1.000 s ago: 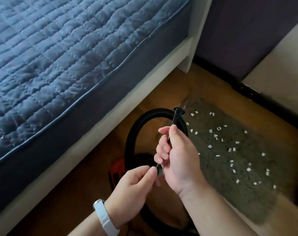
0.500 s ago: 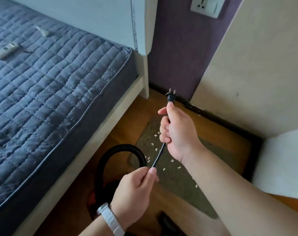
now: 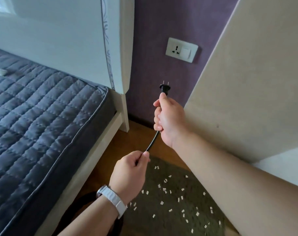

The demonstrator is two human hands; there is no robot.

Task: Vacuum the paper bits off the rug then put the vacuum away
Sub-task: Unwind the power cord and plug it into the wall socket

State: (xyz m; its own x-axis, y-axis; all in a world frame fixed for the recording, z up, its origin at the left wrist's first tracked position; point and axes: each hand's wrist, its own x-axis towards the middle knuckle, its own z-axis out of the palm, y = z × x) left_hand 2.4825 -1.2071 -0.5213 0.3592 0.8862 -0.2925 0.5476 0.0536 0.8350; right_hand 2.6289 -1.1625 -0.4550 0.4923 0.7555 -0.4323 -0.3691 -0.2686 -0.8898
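My right hand [image 3: 168,119] grips the black power cord just below its two-pin plug [image 3: 165,88], which points up toward the white wall socket [image 3: 181,49] and is still well short of it. My left hand [image 3: 130,169] pinches the cord [image 3: 151,142] lower down. Several white paper bits [image 3: 170,198] lie scattered on the grey-green rug [image 3: 196,193] below my arms. Only a dark curve of the vacuum hose [image 3: 84,199] shows by my left wrist; the vacuum body is hidden.
A bed with a blue quilted cover [image 3: 42,116] and white headboard [image 3: 68,40] fills the left. A beige cabinet side [image 3: 247,82] stands on the right against the purple wall [image 3: 153,31]. Wooden floor [image 3: 133,138] shows between bed and rug.
My view has swung up from the floor to the wall. My right hand has raised the plug toward the socket, and my left hand has followed up along the cord.
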